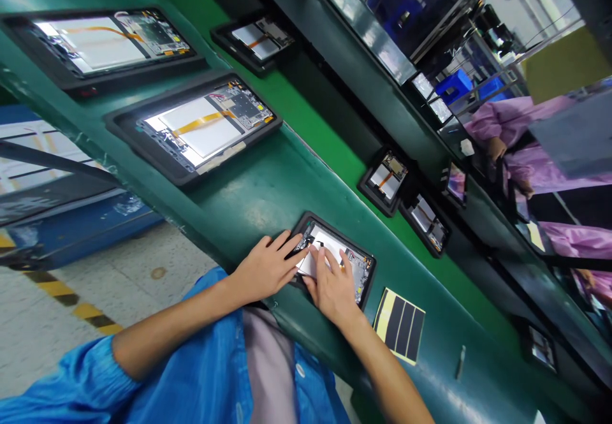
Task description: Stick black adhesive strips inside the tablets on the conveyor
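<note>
An opened tablet (pixel 367 270) lies in a black tray on the green bench, its white battery and circuit board facing up. My left hand (pixel 268 268) rests on the tablet's left side, fingers spread. Over the battery, my right hand (pixel 336 287) touches down with bent fingers held apart. A small black piece (pixel 321 243) shows at the right index fingertip; whether it is gripped is hard to see. Beside my right forearm lies a yellow-edged sheet with black strips (pixel 400 325).
Two more opened tablets, one near (pixel 205 127) and one farther (pixel 109 41), sit in trays on the left. Beyond the bench edge, a bright green belt (pixel 315 143) carries several trayed tablets. A thin tool (pixel 460 363) lies at right. Co-workers' pink sleeves (pixel 502 121) show across the line.
</note>
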`<state>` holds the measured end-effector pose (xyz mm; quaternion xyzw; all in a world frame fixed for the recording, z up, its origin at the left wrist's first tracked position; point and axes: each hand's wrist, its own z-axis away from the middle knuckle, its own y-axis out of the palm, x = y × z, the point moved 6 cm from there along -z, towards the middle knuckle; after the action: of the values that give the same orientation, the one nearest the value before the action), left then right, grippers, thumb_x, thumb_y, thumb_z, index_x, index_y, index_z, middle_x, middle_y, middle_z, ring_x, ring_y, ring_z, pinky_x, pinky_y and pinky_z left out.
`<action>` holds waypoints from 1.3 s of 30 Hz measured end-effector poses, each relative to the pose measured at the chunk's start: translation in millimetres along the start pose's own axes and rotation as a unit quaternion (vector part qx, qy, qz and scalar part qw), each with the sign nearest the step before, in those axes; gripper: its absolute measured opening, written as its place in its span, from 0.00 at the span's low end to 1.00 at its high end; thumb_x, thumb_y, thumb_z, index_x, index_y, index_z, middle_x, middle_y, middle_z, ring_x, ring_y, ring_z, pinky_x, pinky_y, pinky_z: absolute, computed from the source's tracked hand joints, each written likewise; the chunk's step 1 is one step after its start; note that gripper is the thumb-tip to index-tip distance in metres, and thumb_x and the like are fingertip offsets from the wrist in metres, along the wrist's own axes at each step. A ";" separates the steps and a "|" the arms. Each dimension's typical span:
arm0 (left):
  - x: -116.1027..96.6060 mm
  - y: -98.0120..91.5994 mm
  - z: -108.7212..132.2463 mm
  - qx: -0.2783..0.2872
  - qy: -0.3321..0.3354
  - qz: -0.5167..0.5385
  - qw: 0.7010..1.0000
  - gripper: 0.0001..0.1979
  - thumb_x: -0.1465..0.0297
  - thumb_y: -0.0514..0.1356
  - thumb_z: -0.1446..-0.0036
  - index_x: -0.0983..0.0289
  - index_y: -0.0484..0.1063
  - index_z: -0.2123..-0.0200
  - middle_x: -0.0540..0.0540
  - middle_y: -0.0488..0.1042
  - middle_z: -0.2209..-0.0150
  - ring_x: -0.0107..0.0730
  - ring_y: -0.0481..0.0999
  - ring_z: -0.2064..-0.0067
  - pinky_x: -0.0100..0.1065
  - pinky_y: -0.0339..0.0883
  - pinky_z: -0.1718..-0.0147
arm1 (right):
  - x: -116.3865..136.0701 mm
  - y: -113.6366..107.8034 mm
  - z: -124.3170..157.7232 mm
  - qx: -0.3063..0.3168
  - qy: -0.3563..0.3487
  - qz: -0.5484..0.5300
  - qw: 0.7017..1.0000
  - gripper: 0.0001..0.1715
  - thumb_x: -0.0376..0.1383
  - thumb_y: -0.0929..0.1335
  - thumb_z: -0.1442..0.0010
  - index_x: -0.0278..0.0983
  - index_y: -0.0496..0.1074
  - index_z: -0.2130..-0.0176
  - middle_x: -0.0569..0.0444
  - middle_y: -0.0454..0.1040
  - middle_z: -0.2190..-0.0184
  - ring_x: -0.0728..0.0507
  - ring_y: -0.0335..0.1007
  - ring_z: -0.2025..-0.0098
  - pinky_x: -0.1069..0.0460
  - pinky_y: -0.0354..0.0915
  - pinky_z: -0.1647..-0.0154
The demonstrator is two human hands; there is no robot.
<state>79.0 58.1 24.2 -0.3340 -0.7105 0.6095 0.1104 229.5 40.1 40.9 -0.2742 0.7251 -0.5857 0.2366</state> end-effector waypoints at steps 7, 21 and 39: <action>-1.0 -4.0 -3.0 0.000 -0.001 -0.005 1.000 0.21 0.64 0.56 0.30 0.58 0.72 0.37 0.61 0.72 0.37 0.52 0.70 0.39 0.42 0.62 0.55 | 2.6 -5.6 -2.7 -0.011 -0.002 -0.005 1.000 0.43 0.38 0.60 0.25 0.24 0.36 0.25 0.40 0.76 0.41 0.36 0.70 0.41 0.37 0.50 0.31; -0.1 -2.4 -1.0 -0.005 0.005 0.002 1.000 0.21 0.64 0.56 0.30 0.58 0.72 0.37 0.60 0.72 0.36 0.53 0.70 0.39 0.43 0.62 0.56 | -3.5 -1.1 0.8 0.027 -0.010 -0.020 0.999 0.46 0.39 0.61 0.25 0.26 0.30 0.24 0.40 0.74 0.38 0.36 0.69 0.38 0.36 0.53 0.31; 3.3 3.1 2.0 -0.005 0.000 0.050 0.999 0.22 0.65 0.56 0.31 0.57 0.71 0.36 0.61 0.71 0.35 0.55 0.70 0.38 0.44 0.64 0.54 | -7.2 2.8 1.3 0.051 0.010 -0.091 0.994 0.51 0.38 0.61 0.26 0.27 0.22 0.25 0.40 0.71 0.36 0.35 0.65 0.34 0.33 0.55 0.31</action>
<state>76.4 58.6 20.0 -0.3695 -0.6962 0.6105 0.0775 235.3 44.4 38.0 -0.3208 0.6686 -0.6438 0.1885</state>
